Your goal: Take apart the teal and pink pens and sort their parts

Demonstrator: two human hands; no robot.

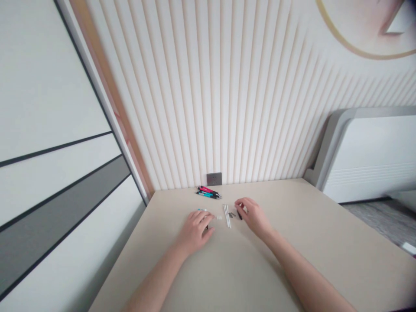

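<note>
Left hand [195, 232] and right hand [255, 218] bare; left forearm [154, 279], right forearm [312, 277] slender, uncovered.

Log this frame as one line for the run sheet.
left hand: over a dark piece | right hand: beside a black piece | between: white rods, grey metal parts | behind: red and teal pens

Left hand [195, 232], right hand [255, 216] low over bench [292, 247]; white rods [226, 216] between; pink, teal pens [208, 193] beyond, near wall socket [214, 179].
</note>
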